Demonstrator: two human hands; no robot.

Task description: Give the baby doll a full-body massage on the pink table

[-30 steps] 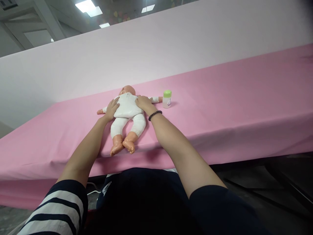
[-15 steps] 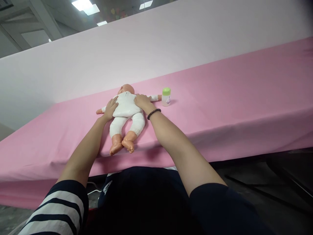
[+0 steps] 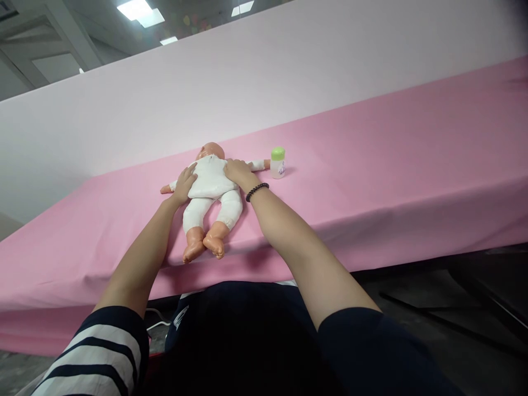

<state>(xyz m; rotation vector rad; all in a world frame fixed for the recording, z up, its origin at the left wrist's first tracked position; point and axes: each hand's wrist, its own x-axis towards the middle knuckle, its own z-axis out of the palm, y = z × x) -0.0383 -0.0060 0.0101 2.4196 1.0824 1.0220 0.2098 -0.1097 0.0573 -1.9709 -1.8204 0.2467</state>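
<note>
A baby doll (image 3: 212, 179) with a white cloth body and bare plastic head, hands and feet lies on its back, feet toward me. Its head is turned to the left. My left hand (image 3: 185, 181) rests against the left side of its torso, fingers extended up along the cloth. On the right side of the chest, near the shoulder, lies my right hand (image 3: 241, 173), its fingers laid over the cloth and the tips partly hidden. Beside the doll's outstretched right-hand arm stands a small clear bottle (image 3: 278, 163) with a green cap, upright.
Pink cloth (image 3: 371, 159) covers the long table, hanging over its front edge close to my body. A white partition (image 3: 247, 88) rises behind it. Dark metal legs (image 3: 433, 316) show below at the right. A white cable (image 3: 157, 324) hangs under the edge at left.
The view has shifted slightly, so everything sits a little further left. Both hands stay on the doll's torso, and the doll and bottle keep their places.
</note>
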